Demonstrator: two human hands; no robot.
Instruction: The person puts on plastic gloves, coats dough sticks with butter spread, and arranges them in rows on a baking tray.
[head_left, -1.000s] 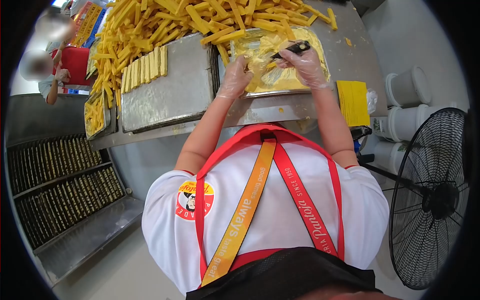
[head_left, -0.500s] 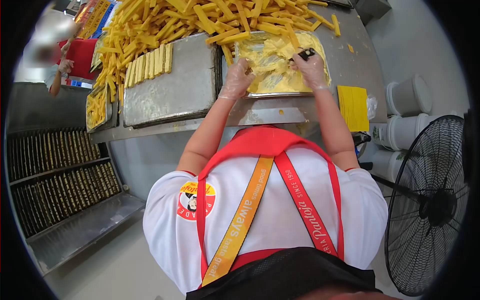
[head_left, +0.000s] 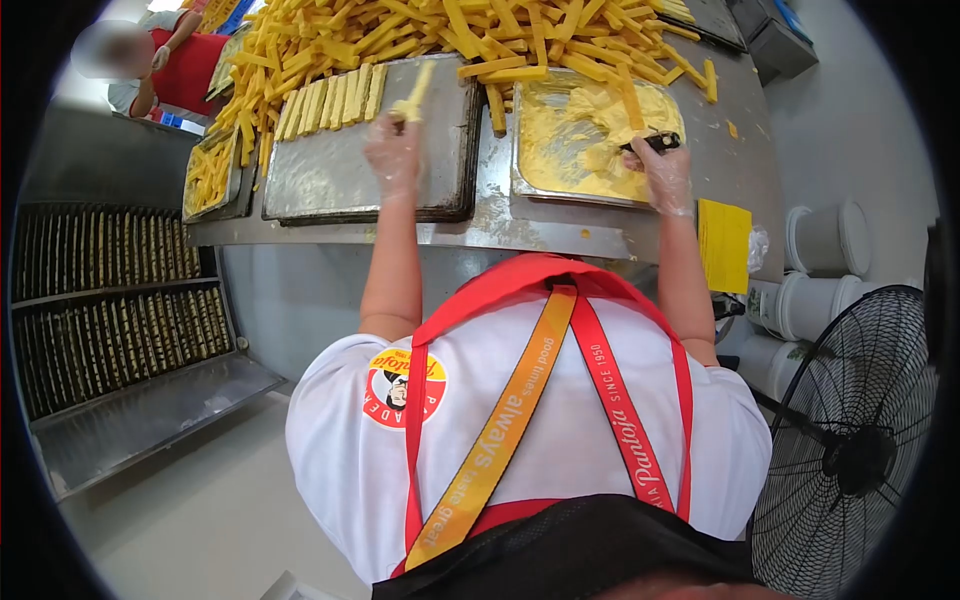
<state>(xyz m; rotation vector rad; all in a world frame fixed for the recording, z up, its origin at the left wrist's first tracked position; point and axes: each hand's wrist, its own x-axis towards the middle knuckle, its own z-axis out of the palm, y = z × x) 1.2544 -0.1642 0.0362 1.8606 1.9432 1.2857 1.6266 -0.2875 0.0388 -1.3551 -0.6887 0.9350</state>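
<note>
My left hand (head_left: 393,160), in a clear plastic glove, is closed on a cream-coated bread stick (head_left: 422,88) above the metal tray (head_left: 370,165). Several coated sticks (head_left: 330,102) lie side by side along that tray's far left. My gloved right hand (head_left: 665,178) grips a black tool (head_left: 655,143) over a shallow pan (head_left: 590,197) of pale yellow cream (head_left: 570,130). A plain yellow stick (head_left: 630,97) points away from the tool; whether the tool holds it I cannot tell. A large heap of yellow bread sticks (head_left: 400,30) lies behind the tray and pan.
A smaller tray of sticks (head_left: 210,175) sits at the left. Yellow sheets (head_left: 722,245) hang at the table's right edge. White buckets (head_left: 825,240) and a black fan (head_left: 850,440) stand right; a loaded rack (head_left: 120,300) stands left. Another person (head_left: 185,70) works at far left.
My left hand has moved left from the cream pan to above the tray, now with a coated stick. My right hand stays over the pan with the black tool. The view has shifted slightly.
</note>
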